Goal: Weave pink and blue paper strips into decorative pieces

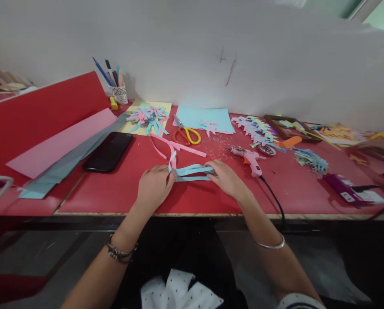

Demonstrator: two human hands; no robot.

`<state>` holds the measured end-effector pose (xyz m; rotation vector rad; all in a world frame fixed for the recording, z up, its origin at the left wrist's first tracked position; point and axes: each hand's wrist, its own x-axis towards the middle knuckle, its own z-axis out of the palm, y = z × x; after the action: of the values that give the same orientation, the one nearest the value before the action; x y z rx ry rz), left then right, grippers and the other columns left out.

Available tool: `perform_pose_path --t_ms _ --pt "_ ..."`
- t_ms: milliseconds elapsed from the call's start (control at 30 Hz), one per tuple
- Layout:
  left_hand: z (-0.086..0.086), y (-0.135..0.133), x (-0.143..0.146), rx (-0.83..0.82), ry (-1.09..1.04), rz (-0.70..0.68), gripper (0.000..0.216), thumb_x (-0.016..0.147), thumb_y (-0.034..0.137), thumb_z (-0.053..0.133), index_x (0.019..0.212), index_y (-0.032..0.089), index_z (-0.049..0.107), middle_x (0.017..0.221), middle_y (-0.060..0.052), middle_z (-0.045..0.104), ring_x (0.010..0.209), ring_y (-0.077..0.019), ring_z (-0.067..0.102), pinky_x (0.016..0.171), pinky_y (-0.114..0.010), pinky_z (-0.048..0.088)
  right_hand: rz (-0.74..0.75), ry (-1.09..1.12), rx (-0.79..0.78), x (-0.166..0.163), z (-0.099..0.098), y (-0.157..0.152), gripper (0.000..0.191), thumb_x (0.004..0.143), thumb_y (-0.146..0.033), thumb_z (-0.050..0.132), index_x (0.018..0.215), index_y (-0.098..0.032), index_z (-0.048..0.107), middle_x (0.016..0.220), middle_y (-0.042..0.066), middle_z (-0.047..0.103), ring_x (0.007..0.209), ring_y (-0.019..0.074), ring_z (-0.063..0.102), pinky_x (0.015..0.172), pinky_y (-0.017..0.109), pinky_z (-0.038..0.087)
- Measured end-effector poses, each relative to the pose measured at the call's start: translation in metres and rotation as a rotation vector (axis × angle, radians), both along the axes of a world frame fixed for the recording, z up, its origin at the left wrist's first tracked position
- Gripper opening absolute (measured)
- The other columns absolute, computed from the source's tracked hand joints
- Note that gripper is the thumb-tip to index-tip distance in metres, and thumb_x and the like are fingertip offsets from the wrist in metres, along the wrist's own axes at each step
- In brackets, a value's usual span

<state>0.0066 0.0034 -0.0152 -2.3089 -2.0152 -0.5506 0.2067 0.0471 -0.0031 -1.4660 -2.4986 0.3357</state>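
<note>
Between my two hands several light blue paper strips [192, 170] stretch sideways, just above the red table. My left hand [156, 183] is closed on their left ends, the fingertips pinched together. At the right ends my right hand [224, 178] is closed round the strips, its fingertips partly hidden behind them. Pink paper strips [188, 149] lie just beyond my left hand, one running out to the right. Scissors [187, 132] with yellow and orange handles rest behind the strips. To the right of my right hand lies a pink glue gun [248, 159] with a black cord.
A black phone [108, 151] and long pink paper [63, 141] lie left. Behind are a pen cup [119, 93], a pile of paper pieces [149, 116] and blue sheets [204, 116]. A purple power strip [344, 189] sits right, near another person's hand [376, 150].
</note>
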Motion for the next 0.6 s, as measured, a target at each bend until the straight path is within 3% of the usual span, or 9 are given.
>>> perform_pose_path --t_ms 167,300,400,600 --pt "0.001 0.000 0.000 -0.014 -0.011 0.007 0.036 0.083 0.024 0.027 0.074 0.017 0.061 0.080 -0.008 0.066 0.075 -0.0196 0.060 0.067 -0.030 0.043 0.024 -0.093 0.010 -0.004 0.006 0.002 0.024 0.075 -0.011 0.046 0.096 -0.017 0.055 0.096 0.007 0.060 0.092 0.0204 0.052 0.080 0.034 0.035" --pt "0.000 0.000 0.000 -0.019 -0.016 0.006 0.038 0.084 0.026 0.026 0.074 0.016 0.062 0.081 -0.010 0.066 0.075 -0.0206 0.060 0.066 -0.030 0.043 0.012 -0.190 0.176 -0.014 0.007 -0.003 0.033 0.077 -0.015 0.046 0.109 -0.015 0.050 0.108 0.013 0.055 0.100 0.0262 0.048 0.083 0.043 0.029" --pt "-0.001 0.000 0.000 -0.026 -0.015 0.016 0.039 0.084 0.027 0.026 0.076 0.015 0.062 0.081 -0.010 0.066 0.076 -0.0208 0.060 0.065 -0.030 0.043 0.085 -0.189 0.257 -0.021 0.008 -0.002 0.040 0.076 -0.018 0.050 0.115 -0.015 0.047 0.117 0.015 0.049 0.107 0.0275 0.043 0.087 0.045 0.024" --pt "0.000 0.000 -0.001 -0.037 -0.027 0.016 0.041 0.085 0.027 0.024 0.076 0.015 0.063 0.081 -0.009 0.066 0.074 -0.0200 0.060 0.064 -0.029 0.042 0.248 0.015 -0.052 -0.021 0.006 0.015 0.020 0.073 -0.018 0.056 0.094 -0.016 0.058 0.095 0.006 0.060 0.088 0.0170 0.054 0.079 0.031 0.035"
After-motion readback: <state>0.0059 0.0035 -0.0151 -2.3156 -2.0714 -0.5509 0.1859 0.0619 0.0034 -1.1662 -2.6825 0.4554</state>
